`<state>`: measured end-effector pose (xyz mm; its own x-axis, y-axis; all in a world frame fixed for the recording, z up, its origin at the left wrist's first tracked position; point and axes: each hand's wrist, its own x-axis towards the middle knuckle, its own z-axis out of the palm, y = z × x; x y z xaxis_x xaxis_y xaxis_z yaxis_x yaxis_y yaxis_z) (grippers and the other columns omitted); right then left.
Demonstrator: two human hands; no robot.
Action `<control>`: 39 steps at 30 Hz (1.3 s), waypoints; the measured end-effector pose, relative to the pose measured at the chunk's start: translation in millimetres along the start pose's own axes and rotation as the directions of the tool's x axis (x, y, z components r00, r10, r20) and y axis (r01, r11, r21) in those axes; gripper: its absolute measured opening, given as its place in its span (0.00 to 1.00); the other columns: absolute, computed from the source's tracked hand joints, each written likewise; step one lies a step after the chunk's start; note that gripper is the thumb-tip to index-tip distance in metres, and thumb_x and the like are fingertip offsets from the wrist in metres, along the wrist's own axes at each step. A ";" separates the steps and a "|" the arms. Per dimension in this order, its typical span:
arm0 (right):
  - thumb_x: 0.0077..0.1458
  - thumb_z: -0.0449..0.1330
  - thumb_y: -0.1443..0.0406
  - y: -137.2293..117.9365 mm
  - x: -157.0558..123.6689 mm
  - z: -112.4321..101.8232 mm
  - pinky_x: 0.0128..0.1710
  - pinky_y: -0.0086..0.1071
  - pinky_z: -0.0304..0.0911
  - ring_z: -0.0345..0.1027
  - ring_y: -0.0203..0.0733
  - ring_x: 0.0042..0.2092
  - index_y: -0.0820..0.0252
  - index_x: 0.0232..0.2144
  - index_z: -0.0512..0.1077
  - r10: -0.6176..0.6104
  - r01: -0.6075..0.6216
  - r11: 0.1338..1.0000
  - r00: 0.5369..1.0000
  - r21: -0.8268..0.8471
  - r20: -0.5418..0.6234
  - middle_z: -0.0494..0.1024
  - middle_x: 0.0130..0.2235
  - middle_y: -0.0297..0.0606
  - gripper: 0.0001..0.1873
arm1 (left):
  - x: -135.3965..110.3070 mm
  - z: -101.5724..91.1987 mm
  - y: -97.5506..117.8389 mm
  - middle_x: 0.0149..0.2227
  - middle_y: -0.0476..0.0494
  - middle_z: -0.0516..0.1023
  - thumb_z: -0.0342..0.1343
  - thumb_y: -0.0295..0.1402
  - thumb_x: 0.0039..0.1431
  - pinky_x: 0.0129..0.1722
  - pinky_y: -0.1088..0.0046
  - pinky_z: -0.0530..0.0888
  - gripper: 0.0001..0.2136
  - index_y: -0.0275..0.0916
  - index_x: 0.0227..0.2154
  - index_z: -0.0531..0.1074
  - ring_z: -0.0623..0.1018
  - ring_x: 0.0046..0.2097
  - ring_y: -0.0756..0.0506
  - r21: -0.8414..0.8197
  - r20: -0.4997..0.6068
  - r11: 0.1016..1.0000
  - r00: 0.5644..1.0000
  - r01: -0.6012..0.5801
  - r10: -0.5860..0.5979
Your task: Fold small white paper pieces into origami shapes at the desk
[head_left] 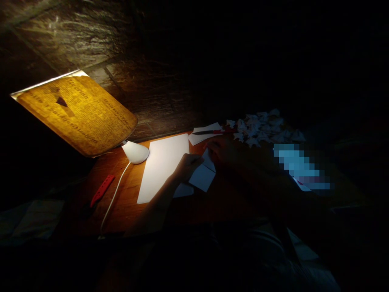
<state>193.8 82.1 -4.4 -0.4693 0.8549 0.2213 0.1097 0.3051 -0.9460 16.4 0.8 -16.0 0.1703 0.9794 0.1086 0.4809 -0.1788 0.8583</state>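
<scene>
A small folded sheet of white paper (203,178) stands at the middle of the wooden table, with a crease across it. My left hand (187,165) is closed on its left edge, fingers curled. At the paper's top corner, my right hand (221,147) has its fingers pinched, mostly in shadow. Under my left forearm lies a stack of larger white sheets (166,162). Just behind the hands are smaller white paper pieces (199,138), with a dark-bladed tool with a red handle (217,132) lying across them.
A lit lamp with a printed yellow shade (75,113) and white base (136,152) stands at left, its cord (114,194) running forward. Near it lies a red-handled tool (102,190). Several folded paper shapes (255,126) are heaped at back right, behind a blurred bright screen (299,164).
</scene>
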 end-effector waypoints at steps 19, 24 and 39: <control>0.53 0.61 0.42 -2.5 -1.5 1.1 0.26 0.32 0.57 0.62 0.37 0.26 0.59 0.18 0.68 0.009 -0.014 0.996 0.998 0.091 0.060 0.70 0.21 0.35 0.29 | 0.3 0.1 1.5 0.19 0.52 0.60 0.58 0.50 0.56 0.24 0.74 0.54 0.23 0.38 0.18 0.62 0.60 0.23 0.52 -0.120 -0.006 0.990 0.997 0.072 -0.073; 0.51 0.61 0.38 -3.4 -2.4 2.5 0.28 0.31 0.59 0.63 0.37 0.27 0.59 0.21 0.70 -0.013 -0.012 0.984 0.990 0.176 0.142 0.72 0.23 0.35 0.30 | 1.1 1.1 -0.5 0.20 0.52 0.62 0.59 0.50 0.55 0.24 0.75 0.55 0.21 0.37 0.19 0.65 0.62 0.24 0.52 -0.184 -0.073 0.979 0.992 0.092 -0.107; 0.47 0.64 0.39 2.4 -8.0 4.5 0.26 0.30 0.52 0.59 0.35 0.26 0.60 0.21 0.69 0.100 -0.109 0.994 0.972 0.027 0.214 0.69 0.23 0.32 0.30 | -0.1 -2.4 5.3 0.19 0.55 0.54 0.61 0.51 0.52 0.21 0.76 0.53 0.24 0.40 0.18 0.57 0.57 0.23 0.53 -0.290 -0.306 0.954 0.937 0.079 -0.171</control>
<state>193.9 74.1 -9.6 -0.6328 0.7712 0.0692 0.1360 0.1987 -0.9706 16.9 0.0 -10.3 -0.1858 0.9766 0.1084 0.2225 -0.0656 0.9727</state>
